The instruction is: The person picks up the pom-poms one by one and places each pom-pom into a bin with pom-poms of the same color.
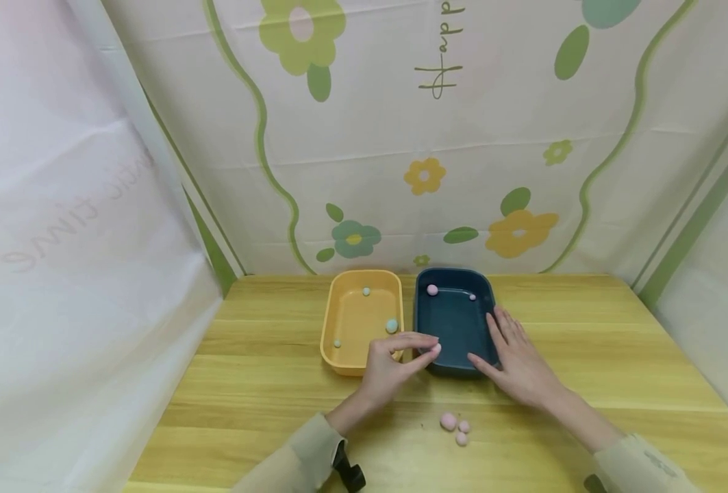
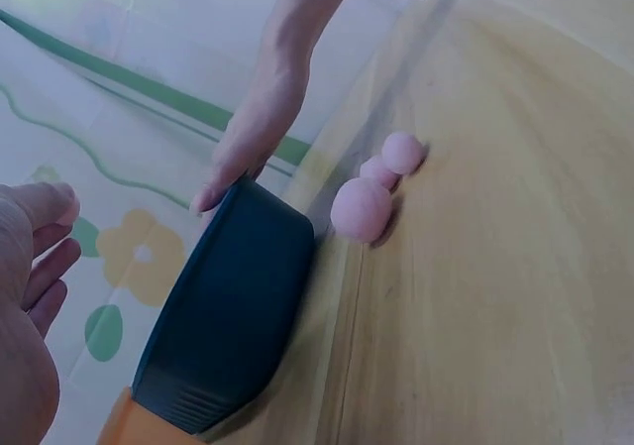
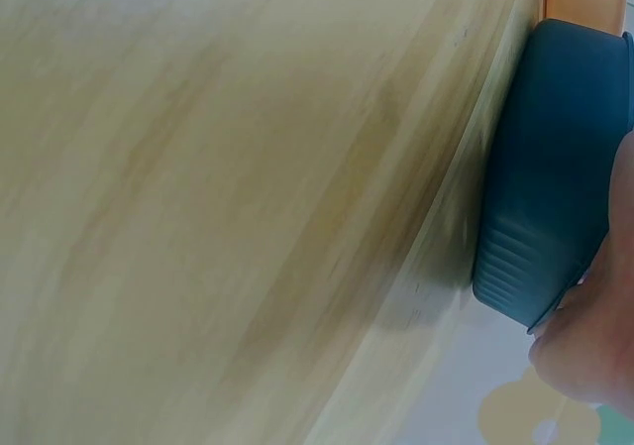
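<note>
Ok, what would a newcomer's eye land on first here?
Probably the yellow tray with bluish-green balls and the dark blue tray beside it, at the far side of the table. The left hand pinches a small pale ball by the dark tray's near left corner, and three pink balls lie on the table in front.

Sideways lettering [image 1: 441, 51] on the back curtain [image 1: 364, 123] reads "Happ"; faint writing [image 1: 68, 224] on the left curtain [image 1: 61, 356] includes "time".
</note>
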{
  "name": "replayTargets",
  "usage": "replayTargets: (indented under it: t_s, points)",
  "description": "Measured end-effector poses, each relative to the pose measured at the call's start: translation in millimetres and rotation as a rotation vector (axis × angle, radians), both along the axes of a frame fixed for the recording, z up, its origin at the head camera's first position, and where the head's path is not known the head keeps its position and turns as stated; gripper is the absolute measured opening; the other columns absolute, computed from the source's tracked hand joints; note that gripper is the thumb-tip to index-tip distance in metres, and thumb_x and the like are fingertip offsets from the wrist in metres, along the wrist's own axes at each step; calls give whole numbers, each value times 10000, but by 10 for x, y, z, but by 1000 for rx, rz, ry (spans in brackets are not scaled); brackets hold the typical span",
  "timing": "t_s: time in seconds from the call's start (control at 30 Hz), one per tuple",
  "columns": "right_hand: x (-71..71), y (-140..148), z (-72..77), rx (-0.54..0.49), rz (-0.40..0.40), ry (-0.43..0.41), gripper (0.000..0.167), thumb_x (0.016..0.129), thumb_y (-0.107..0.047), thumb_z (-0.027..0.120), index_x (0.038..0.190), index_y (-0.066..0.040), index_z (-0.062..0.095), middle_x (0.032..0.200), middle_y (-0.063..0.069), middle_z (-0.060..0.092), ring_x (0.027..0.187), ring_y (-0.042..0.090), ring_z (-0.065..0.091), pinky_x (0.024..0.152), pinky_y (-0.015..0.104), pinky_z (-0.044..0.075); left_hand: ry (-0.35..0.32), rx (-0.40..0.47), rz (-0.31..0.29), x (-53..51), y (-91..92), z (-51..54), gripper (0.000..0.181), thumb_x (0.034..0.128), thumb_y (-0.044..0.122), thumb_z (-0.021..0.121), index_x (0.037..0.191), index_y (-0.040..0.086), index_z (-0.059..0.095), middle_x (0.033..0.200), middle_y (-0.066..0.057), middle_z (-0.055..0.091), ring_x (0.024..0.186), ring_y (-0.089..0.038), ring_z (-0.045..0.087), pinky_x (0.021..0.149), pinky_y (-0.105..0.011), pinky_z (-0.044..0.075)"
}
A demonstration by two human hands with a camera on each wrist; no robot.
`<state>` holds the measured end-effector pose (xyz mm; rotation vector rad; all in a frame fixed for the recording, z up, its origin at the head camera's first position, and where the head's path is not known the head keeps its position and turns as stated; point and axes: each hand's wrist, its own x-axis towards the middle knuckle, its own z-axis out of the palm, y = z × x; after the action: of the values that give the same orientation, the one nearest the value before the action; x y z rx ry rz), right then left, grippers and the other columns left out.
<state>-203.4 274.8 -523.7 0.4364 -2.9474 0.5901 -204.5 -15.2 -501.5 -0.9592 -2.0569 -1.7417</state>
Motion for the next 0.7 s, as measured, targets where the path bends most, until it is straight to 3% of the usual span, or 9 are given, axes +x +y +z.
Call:
replayTargets:
  t_s: [0.27, 0.7]
  points:
    - [8, -19, 10, 5, 3, 0, 1008, 1074, -597, 628, 1714, 72, 231, 1813, 328, 141, 1666, 570, 189, 1371, 691, 191, -25, -12, 18, -69, 69, 3, 151, 983, 114, 838, 1121, 60, 865, 1159, -97, 859, 1130, -198, 819, 1018, -318, 657]
    - [-3, -11, 2, 5, 0, -9, 1008, 1076, -593, 626, 1720, 65, 217, 1816, 326, 129, 1668, 568, 187, 1379, 682, 180, -112, -98, 47, -198, 191, 131, 171, 991, 149, 836, 1135, 60, 856, 1168, -72, 859, 1163, -213, 804, 1070, -315, 628]
